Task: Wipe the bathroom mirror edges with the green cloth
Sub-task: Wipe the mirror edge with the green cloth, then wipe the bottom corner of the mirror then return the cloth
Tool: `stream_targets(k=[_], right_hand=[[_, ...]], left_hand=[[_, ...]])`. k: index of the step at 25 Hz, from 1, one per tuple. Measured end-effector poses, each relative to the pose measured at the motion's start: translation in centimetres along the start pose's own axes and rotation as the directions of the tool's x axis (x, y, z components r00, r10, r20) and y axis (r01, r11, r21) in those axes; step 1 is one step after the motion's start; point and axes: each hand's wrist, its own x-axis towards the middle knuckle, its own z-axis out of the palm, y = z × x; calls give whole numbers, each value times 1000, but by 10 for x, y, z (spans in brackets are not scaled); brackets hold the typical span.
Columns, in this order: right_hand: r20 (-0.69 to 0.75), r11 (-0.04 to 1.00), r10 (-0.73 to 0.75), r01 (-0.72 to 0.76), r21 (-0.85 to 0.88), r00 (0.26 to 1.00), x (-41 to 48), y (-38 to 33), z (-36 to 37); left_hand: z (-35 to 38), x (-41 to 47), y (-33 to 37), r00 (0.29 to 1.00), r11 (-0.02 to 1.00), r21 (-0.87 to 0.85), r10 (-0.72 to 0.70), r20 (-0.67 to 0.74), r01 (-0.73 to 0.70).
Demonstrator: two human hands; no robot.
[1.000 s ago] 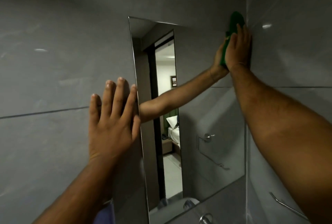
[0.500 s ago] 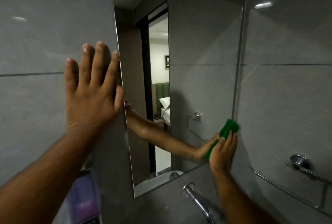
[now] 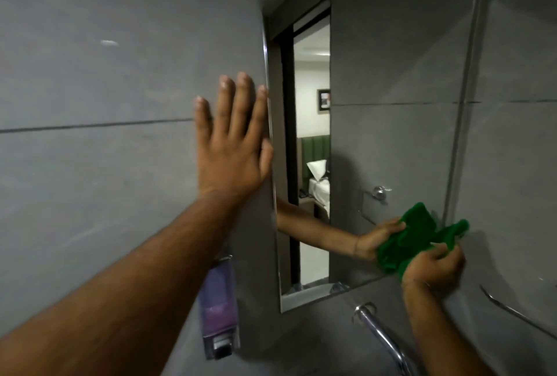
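Cloth first: the green cloth [image 3: 422, 240] sits bunched in the right hand [image 3: 434, 267], fingers clamped on it, at the lower right of the frame beside the mirror [image 3: 376, 140] corner. The mirror's long axis runs upright. The left hand [image 3: 232, 146], fingers spread flat on the grey tile wall [image 3: 105, 179], touches the mirror's left edge mid-frame.

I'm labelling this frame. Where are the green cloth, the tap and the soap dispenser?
green cloth [image 3: 404, 247]: head view, middle of its bunched folds.
tap [image 3: 380, 334]: head view, curved chrome spout.
soap dispenser [image 3: 218, 309]: head view, purple front.
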Motion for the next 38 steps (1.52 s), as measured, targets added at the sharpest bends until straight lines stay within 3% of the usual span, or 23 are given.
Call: stream_targets(k=[5, 8, 12, 15, 18, 21, 23, 26, 28, 32, 34, 38], right_hand=[[233, 947, -248, 184, 265, 940, -67, -136, 9], [319, 831, -468, 288, 475, 824, -133, -245, 10], [268, 643, -714, 454, 616, 647, -219, -360, 2], [252, 524, -829, 537, 660, 499, -275, -400, -15], [300, 501, -855, 528, 686, 423, -332, -379, -38], [457, 586, -808, 420, 693, 373, -393, -298, -75], [643, 720, -694, 331, 610, 324, -431, -213, -113], [884, 915, -383, 243, 323, 268, -481, -60, -181], [955, 962, -176, 248, 115, 240, -505, 40, -227], [962, 897, 246, 347, -272, 117, -541, 233, -328], [925, 817, 377, 455, -354, 42, -560, 312, -373], [825, 680, 532, 677, -281, -192, -612, 428, -441]], left_hand=[[-45, -3, -18, 976, 997, -41, 69, 206, -62], [-93, -10, -68, 964, 997, -10, -66, 256, 71], [-159, -13, -145, 928, 970, 51, -243, 283, 238], [-190, -40, -169, 942, 972, 46, -236, 238, 232], [-186, -143, -193, 946, 965, -135, -182, 269, 224], [-181, -294, -200, 851, 936, -169, -193, 488, 309], [-182, -398, -186, 770, 913, -175, -194, 607, 368], [-186, -551, -143, 634, 900, -175, -132, 762, 399], [-193, -639, -115, 541, 877, -153, -137, 830, 456], [-215, -800, -64, 204, 765, 54, -239, 949, 642], [-228, -862, -46, 83, 699, 122, -252, 964, 705], [-238, -950, -16, 6, 655, 203, -302, 953, 728]])
